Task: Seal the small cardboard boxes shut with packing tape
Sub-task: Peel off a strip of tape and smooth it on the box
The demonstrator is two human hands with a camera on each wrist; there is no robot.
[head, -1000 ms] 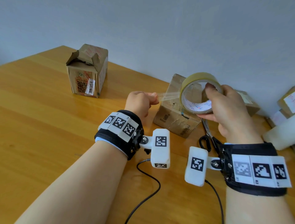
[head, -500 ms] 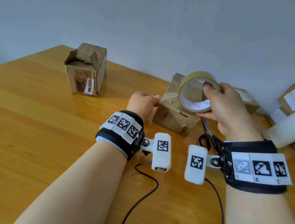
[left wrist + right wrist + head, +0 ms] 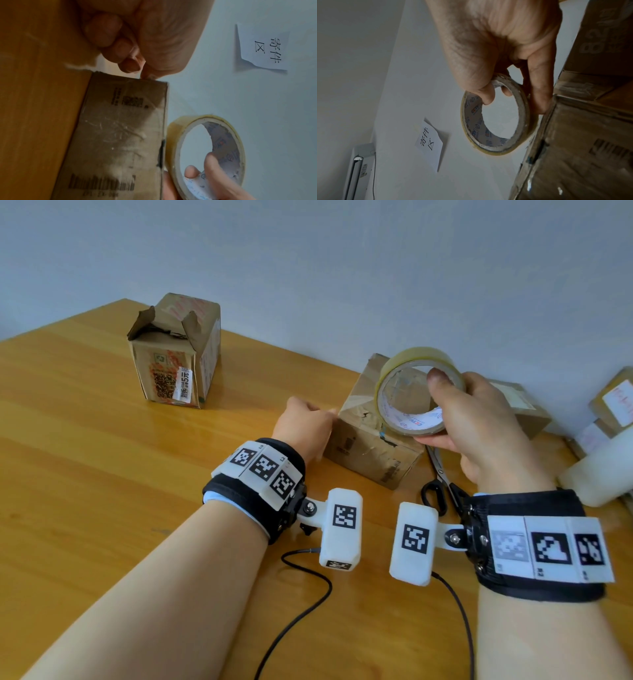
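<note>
One roll of packing tape [image 3: 416, 392], one pair of scissors [image 3: 436, 477] and several cardboard boxes are on the tabletop: a tall box [image 3: 174, 354] with torn, raised flaps near the far left corner, a scuffed flat box [image 3: 370, 446] with printed barcodes near the far edge, and more stacked at the right edge. The right hand [image 3: 479, 422] grips the yellowish roll upright just over the flat box, thumb through its core, while the left hand [image 3: 303, 422], fingers curled, pinches at the box's left top edge. A second ago a clear strip stretched between hand and roll; now the left hand has dropped to the box.
</note>
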